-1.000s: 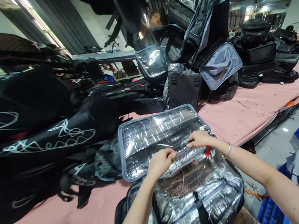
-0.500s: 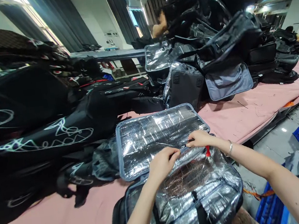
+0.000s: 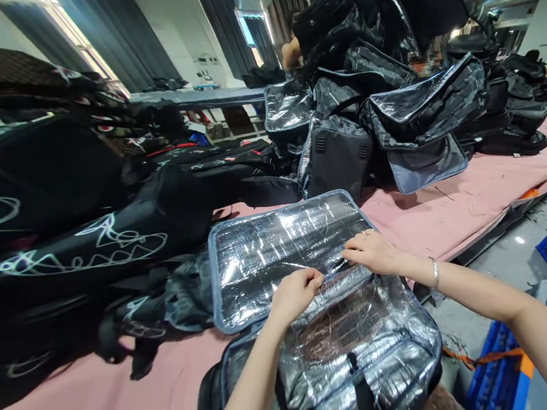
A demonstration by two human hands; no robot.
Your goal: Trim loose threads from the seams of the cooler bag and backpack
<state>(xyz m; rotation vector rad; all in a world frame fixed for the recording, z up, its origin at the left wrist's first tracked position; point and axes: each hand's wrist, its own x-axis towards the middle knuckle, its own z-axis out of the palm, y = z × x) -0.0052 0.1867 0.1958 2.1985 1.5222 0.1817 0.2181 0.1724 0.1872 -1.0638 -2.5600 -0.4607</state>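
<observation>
left fingers (image 3: 316, 276) pinch a silver-lined bag (image 3: 390, 324) at its seam (image 3: 332, 276); whether right fingers (image 3: 354, 252) grip is unclear

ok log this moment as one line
foil-lined bag: lid open; left hand: at lid's near edge; right hand: same edge

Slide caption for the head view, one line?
Left hand and right hand pinch along the foil-lined lid of an open insulated bag at a pink-covered table.
</observation>
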